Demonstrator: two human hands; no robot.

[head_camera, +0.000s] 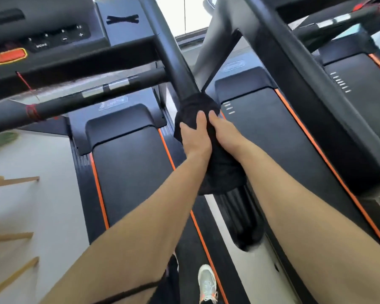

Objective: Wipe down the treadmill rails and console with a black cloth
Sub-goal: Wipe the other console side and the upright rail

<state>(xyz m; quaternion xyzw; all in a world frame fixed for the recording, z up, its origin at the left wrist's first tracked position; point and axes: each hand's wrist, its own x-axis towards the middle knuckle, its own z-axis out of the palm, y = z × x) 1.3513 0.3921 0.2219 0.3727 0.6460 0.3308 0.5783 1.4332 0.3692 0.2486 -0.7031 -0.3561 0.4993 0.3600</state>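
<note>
A black cloth (219,172) is wrapped around the treadmill's right side rail (173,58), a black bar that runs from the console down toward me. My left hand (195,137) and my right hand (223,130) both clasp the cloth around the rail, thumbs side by side on top. The cloth's loose end hangs below my wrists. The console (44,36) with its buttons and an orange stop key (10,56) sits at the upper left, apart from both hands.
A front handlebar (92,95) with silver sensor plates crosses below the console. A second treadmill (294,139) stands close on the right, with its own rail overhead. Wooden furniture legs (11,183) stand on the pale floor at left. My shoe (206,284) is on the side strip.
</note>
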